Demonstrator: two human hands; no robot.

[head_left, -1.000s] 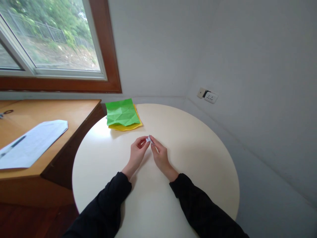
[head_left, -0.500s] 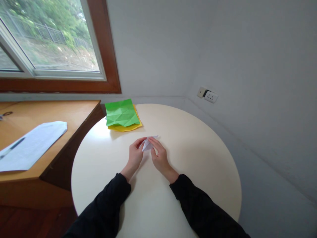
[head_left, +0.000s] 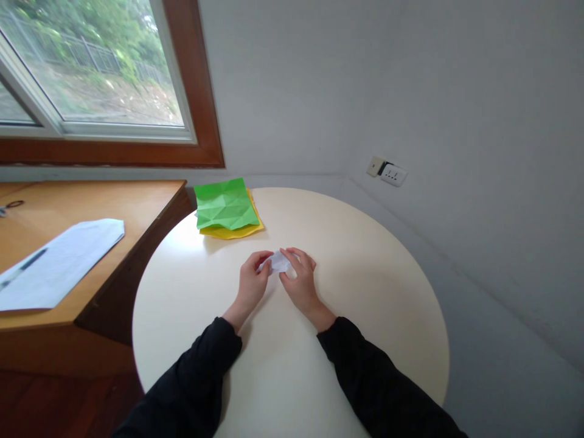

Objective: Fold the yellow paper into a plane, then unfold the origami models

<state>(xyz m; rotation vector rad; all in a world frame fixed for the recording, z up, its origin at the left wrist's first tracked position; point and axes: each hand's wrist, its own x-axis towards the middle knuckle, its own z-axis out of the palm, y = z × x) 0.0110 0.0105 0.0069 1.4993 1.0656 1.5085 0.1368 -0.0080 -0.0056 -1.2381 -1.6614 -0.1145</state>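
A small piece of folded white paper (head_left: 279, 262) is held between my two hands, over the middle of the round white table. My left hand (head_left: 253, 278) pinches its left end between thumb and fingers. On the other side my right hand (head_left: 299, 278) grips the right part, thumb below and fingers curled over the top. The fingers cover both ends of the paper, so its full shape is hidden.
Creased green paper (head_left: 225, 204) lies on yellow paper (head_left: 241, 232) at the back left of the round table (head_left: 356, 255). A wooden desk (head_left: 150, 193) stands to the left with white paper (head_left: 77, 255), a pen (head_left: 27, 266) and scissors (head_left: 11, 205).
The paper has turned from a pointed triangle to a flatter, wider face. My right hand has shifted slightly right, its fingers more curled. The left hand keeps its place.
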